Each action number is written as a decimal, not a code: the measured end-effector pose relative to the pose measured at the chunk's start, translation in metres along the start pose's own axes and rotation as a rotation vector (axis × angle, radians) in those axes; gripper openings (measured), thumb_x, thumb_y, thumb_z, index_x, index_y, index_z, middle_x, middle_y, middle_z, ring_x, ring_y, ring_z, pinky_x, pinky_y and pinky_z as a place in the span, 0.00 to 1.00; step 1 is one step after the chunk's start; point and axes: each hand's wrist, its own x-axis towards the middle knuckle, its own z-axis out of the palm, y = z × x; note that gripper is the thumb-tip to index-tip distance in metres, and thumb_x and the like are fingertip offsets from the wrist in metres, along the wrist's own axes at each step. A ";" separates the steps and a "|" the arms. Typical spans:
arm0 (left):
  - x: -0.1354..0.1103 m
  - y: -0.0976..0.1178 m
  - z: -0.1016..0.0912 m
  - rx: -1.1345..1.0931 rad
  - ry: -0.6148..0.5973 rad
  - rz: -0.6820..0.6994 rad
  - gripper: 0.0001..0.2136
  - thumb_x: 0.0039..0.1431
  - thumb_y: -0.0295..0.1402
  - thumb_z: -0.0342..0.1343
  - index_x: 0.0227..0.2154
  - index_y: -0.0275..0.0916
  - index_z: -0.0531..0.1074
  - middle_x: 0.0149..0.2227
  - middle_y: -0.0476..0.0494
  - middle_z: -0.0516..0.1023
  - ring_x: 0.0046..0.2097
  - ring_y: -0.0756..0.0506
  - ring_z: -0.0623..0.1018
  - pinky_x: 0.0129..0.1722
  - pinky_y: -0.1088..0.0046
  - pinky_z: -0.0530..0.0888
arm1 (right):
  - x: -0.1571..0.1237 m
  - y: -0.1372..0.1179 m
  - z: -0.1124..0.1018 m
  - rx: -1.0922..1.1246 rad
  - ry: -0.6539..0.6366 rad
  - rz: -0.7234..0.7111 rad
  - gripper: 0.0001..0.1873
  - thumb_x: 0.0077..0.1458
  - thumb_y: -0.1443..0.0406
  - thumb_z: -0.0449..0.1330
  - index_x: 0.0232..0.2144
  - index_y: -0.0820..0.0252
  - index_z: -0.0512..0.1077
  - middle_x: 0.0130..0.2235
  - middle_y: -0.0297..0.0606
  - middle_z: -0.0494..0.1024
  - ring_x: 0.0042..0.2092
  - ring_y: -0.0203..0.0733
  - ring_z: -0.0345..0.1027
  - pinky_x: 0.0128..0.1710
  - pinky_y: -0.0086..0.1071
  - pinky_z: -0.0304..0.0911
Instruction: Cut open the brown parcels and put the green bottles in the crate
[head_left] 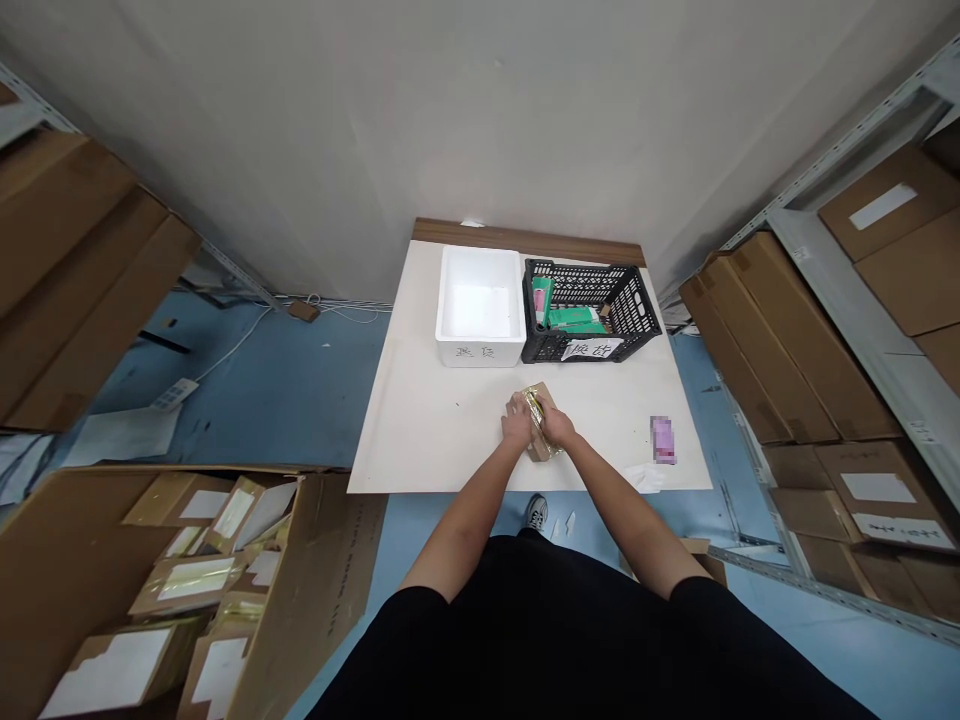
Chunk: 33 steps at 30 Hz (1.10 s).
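A small brown cardboard box [537, 453] with shiny yellowish tape along it lies on the white table [420, 430], close to the front edge. My left hand [517, 418] grips the box's left side, fingers curled over it. From the right, my right hand [556, 423] is closed on the same box, its fingers over the taped top. Part of the box is hidden under both hands, and whether a small tool is also in the right one I cannot make out.
Behind the box stand a white foam bin [480, 352] and a black plastic crate [534, 346] holding green packages. A pixelated purplish item [663, 440] and white paper [643, 478] lie at right. A large carton [330, 560] of taped boxes stands left; shelves of cartons [795, 340] flank the right.
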 end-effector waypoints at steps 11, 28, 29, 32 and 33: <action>-0.006 -0.003 -0.005 -0.005 0.001 -0.005 0.53 0.51 0.43 0.72 0.77 0.52 0.49 0.81 0.37 0.37 0.78 0.23 0.46 0.68 0.40 0.66 | -0.007 0.000 -0.008 -0.009 -0.091 0.016 0.51 0.56 0.62 0.70 0.77 0.52 0.54 0.60 0.53 0.80 0.57 0.62 0.78 0.52 0.43 0.71; -0.001 -0.005 0.001 0.150 0.023 -0.048 0.54 0.53 0.47 0.72 0.76 0.55 0.47 0.81 0.39 0.39 0.77 0.24 0.50 0.65 0.48 0.70 | -0.104 0.007 -0.034 -0.131 -0.382 0.123 0.39 0.61 0.71 0.60 0.73 0.55 0.59 0.54 0.54 0.82 0.51 0.59 0.80 0.41 0.38 0.71; 0.000 -0.005 0.001 0.154 0.024 -0.047 0.54 0.53 0.48 0.72 0.76 0.55 0.47 0.81 0.39 0.40 0.77 0.24 0.50 0.65 0.47 0.70 | -0.111 0.011 -0.033 -0.128 -0.387 0.121 0.40 0.61 0.72 0.60 0.73 0.54 0.58 0.53 0.54 0.82 0.52 0.59 0.80 0.41 0.38 0.71; 0.002 -0.006 0.001 0.166 0.023 -0.044 0.54 0.53 0.48 0.72 0.77 0.53 0.46 0.81 0.38 0.40 0.76 0.24 0.51 0.64 0.48 0.70 | -0.126 0.027 -0.031 -0.108 -0.408 0.121 0.40 0.59 0.72 0.61 0.72 0.51 0.61 0.52 0.51 0.82 0.52 0.58 0.79 0.41 0.38 0.70; 0.002 -0.007 0.001 0.169 0.022 -0.045 0.54 0.53 0.48 0.72 0.77 0.53 0.46 0.81 0.38 0.40 0.76 0.24 0.51 0.64 0.49 0.71 | -0.129 0.033 -0.030 -0.094 -0.402 0.123 0.39 0.59 0.71 0.61 0.71 0.49 0.63 0.53 0.50 0.82 0.52 0.58 0.79 0.42 0.38 0.70</action>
